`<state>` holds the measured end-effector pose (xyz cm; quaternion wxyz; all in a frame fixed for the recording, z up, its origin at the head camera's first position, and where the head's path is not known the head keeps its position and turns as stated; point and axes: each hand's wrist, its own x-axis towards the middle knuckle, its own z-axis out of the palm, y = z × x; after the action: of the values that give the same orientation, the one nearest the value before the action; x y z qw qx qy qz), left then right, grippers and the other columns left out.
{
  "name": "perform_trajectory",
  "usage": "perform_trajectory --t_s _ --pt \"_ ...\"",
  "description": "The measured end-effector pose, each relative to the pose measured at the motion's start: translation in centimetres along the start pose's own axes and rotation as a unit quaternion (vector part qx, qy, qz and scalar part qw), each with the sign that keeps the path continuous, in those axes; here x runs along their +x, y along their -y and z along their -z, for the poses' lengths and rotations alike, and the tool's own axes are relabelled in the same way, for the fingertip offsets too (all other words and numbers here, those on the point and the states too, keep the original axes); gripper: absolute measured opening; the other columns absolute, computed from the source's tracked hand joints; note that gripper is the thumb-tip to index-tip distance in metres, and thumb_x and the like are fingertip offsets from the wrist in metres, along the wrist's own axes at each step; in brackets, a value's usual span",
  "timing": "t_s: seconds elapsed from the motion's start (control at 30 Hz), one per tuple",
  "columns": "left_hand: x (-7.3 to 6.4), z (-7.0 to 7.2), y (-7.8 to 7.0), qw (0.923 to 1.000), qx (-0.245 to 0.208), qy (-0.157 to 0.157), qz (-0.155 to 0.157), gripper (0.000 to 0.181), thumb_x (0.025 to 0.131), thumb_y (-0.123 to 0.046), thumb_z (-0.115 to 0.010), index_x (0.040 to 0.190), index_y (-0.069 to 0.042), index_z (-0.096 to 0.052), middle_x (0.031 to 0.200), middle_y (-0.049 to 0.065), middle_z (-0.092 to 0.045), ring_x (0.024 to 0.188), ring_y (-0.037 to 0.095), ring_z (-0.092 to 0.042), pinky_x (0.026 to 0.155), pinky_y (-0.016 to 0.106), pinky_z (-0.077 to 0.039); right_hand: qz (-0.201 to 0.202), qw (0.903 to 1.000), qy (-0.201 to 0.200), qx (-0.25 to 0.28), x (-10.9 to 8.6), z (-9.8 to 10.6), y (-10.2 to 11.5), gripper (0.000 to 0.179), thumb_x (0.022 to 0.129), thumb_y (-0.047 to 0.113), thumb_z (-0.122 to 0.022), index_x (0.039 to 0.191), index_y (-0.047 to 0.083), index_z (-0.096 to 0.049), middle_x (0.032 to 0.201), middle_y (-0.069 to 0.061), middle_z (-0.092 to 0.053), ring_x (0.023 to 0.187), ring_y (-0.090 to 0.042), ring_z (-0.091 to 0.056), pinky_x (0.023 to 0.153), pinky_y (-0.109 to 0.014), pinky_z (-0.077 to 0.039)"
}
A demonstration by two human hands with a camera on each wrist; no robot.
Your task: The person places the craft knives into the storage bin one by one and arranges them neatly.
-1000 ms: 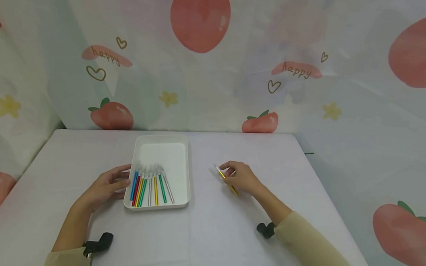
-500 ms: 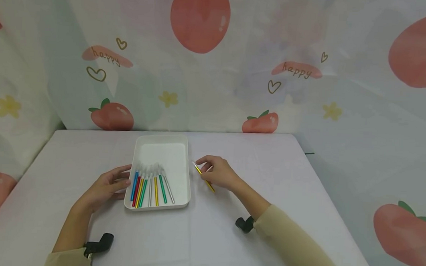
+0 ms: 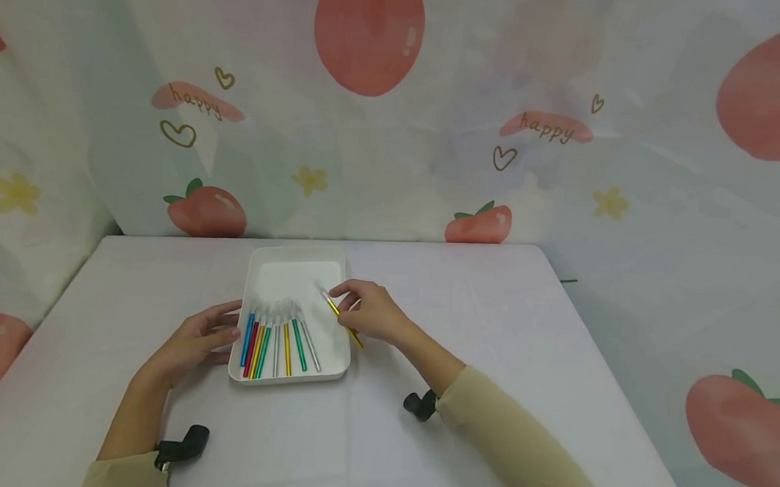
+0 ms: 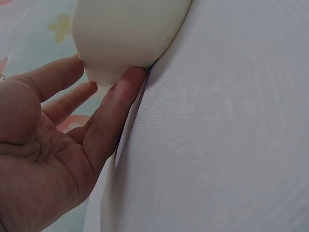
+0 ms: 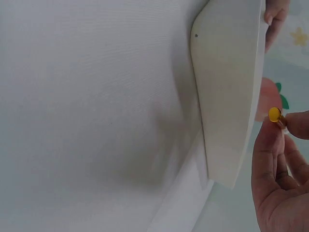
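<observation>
A white rectangular tray (image 3: 295, 277) stands on the table, holding a fanned row of slim pen-like sticks (image 3: 288, 348) with blue, red, gold, green and silver barrels and clear tips. My left hand (image 3: 193, 342) rests its fingers against the tray's left outer wall; the left wrist view has the fingertips (image 4: 131, 82) touching that wall. Over the tray's right rim, my right hand (image 3: 376, 313) pinches a gold pen-like stick (image 3: 333, 306), tilted with its clear tip pointing up-left. Its round gold end (image 5: 274, 114) shows between thumb and finger in the right wrist view.
White cloth covers the table (image 3: 432, 452). A backdrop (image 3: 395, 148) printed with peaches, hearts and flowers rises behind and along both sides. Black wrist-camera mounts (image 3: 184, 444) sit at both sleeve cuffs.
My right hand has moved left with the gold pen-like stick, from the bare cloth to above the tray's right rim. The left hand and tray have stayed in place.
</observation>
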<state>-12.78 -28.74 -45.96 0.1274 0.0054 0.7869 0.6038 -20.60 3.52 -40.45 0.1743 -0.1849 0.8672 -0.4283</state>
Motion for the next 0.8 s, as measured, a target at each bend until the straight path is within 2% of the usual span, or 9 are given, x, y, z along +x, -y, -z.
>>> perform_trajectory --t_s 0.23,0.5,0.6,0.8 --pt "0.1 -0.1 0.1 1.0 0.001 -0.003 0.001 0.069 0.098 -0.027 -0.065 0.157 -0.014 -0.031 0.151 0.027 -0.039 0.128 0.044 -0.054 0.086 0.041 -0.059 0.008 0.9993 -0.008 -0.037 0.8 -1.1 0.9 0.04 0.085 0.004 -0.07 0.125 0.012 -0.065 0.089 0.0 -0.065 0.068 -0.013 -0.061 0.058 -0.023 -0.053" --pt "0.0 -0.1 0.1 1.0 0.001 0.0 -0.004 0.069 0.099 -0.026 -0.064 0.157 -0.012 -0.03 0.152 0.028 -0.038 0.129 0.045 -0.053 0.086 0.042 -0.059 0.003 0.9943 -0.021 -0.104 1.5 -2.3 1.5 0.04 0.085 0.009 -0.074 0.124 0.013 -0.065 0.084 0.004 -0.064 0.072 -0.011 -0.058 0.06 -0.022 -0.049" --pt "0.0 -0.1 0.1 1.0 0.001 0.001 -0.004 0.069 0.099 -0.026 -0.064 0.157 -0.013 -0.03 0.152 0.027 -0.038 0.128 0.045 -0.053 0.086 0.041 -0.059 -0.004 0.9908 -0.025 -0.133 1.6 -2.9 1.9 0.041 0.085 0.011 -0.075 0.125 0.013 -0.065 0.083 0.004 -0.065 0.07 -0.011 -0.059 0.062 -0.024 -0.05" --pt "0.0 -0.1 0.1 1.0 0.004 0.002 -0.009 0.068 0.099 -0.025 -0.063 0.157 -0.012 -0.029 0.152 0.028 -0.038 0.127 0.044 -0.055 0.086 0.041 -0.06 -0.015 0.9776 -0.026 -0.208 1.7 -4.0 2.5 0.04 0.087 0.014 -0.074 0.126 0.014 -0.065 0.091 0.001 -0.069 0.072 -0.01 -0.061 0.062 -0.022 -0.051"
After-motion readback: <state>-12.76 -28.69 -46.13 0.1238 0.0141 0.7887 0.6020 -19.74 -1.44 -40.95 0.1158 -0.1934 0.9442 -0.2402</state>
